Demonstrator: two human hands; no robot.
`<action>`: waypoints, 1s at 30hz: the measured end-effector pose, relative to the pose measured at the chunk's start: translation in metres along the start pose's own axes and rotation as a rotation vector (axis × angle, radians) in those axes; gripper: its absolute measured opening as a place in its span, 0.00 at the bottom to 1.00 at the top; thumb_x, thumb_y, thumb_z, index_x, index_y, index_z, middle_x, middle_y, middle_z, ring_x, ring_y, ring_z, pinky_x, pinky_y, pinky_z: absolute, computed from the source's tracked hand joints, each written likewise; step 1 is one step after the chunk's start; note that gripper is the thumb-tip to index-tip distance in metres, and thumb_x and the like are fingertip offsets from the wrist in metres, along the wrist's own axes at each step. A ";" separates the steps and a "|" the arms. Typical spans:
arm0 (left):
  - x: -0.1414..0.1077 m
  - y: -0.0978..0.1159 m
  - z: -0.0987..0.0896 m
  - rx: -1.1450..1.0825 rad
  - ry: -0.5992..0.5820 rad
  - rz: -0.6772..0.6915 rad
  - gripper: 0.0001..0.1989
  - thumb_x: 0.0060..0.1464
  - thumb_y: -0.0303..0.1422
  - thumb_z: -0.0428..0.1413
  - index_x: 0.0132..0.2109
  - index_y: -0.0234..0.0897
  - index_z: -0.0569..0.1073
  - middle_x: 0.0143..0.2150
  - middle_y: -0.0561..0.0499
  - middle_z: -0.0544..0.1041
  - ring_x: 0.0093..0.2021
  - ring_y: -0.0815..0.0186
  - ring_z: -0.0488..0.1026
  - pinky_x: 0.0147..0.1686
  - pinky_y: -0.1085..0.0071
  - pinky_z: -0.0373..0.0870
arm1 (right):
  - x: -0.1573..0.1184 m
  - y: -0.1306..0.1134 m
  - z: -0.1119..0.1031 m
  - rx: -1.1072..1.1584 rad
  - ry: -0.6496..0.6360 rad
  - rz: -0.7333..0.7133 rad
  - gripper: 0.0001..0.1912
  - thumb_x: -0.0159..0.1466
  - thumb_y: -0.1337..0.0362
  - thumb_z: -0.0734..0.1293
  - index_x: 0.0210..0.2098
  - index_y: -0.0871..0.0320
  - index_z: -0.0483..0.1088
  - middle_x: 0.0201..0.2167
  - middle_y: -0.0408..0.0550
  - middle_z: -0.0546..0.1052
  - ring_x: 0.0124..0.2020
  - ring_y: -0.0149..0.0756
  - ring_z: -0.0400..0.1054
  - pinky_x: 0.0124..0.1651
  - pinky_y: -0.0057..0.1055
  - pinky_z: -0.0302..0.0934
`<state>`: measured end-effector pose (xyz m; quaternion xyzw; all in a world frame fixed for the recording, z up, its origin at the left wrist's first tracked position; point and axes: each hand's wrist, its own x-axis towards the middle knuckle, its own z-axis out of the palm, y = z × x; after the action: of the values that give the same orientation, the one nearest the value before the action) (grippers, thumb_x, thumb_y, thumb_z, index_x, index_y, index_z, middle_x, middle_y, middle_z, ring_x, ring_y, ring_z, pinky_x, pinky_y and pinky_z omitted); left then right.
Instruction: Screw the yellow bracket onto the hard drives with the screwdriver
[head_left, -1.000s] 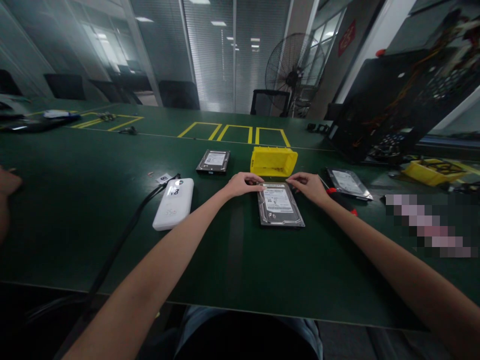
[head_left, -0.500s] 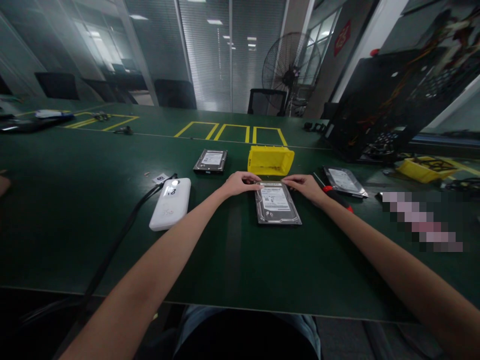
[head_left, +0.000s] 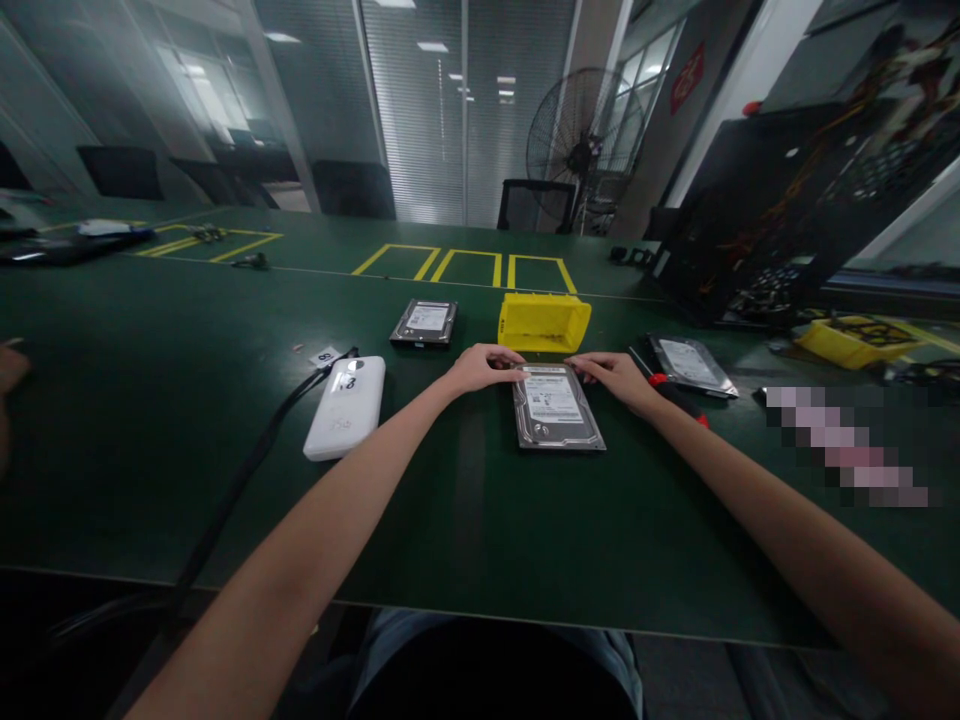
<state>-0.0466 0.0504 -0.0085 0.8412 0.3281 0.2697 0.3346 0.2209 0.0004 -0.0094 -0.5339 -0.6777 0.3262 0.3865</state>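
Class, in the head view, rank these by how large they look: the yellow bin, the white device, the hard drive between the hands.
1. Hard drive between the hands
2. White device, close to it
3. Yellow bin, though it sits farther off

A dark green table [head_left: 150, 420] carries three hard drives [head_left: 557, 408] [head_left: 425, 322] [head_left: 688, 363], a yellow bin [head_left: 543, 322], a white device [head_left: 345, 406], a black cable [head_left: 247, 470] and a red-handled screwdriver [head_left: 671, 392].

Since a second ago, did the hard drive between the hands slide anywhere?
No. The hard drive sits just as near the yellow bin, with the left hand and right hand at its far corners.
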 end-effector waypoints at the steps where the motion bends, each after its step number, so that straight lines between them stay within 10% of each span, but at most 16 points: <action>1: 0.000 0.000 0.000 -0.001 -0.001 0.002 0.23 0.45 0.46 0.56 0.45 0.36 0.74 0.44 0.46 0.75 0.41 0.63 0.70 0.41 0.66 0.64 | -0.001 -0.001 0.000 0.002 -0.004 -0.008 0.18 0.57 0.55 0.65 0.42 0.59 0.74 0.36 0.50 0.76 0.31 0.30 0.65 0.34 0.30 0.61; 30: -0.002 0.004 -0.002 0.002 -0.027 -0.016 0.23 0.46 0.45 0.55 0.47 0.37 0.73 0.46 0.46 0.74 0.44 0.62 0.69 0.43 0.64 0.63 | -0.003 0.000 0.001 -0.143 0.021 -0.163 0.16 0.59 0.58 0.63 0.43 0.57 0.74 0.39 0.51 0.73 0.29 0.30 0.65 0.34 0.33 0.63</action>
<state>-0.0477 0.0477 -0.0048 0.8425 0.3305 0.2556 0.3401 0.2206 -0.0025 -0.0100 -0.5067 -0.7364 0.2387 0.3795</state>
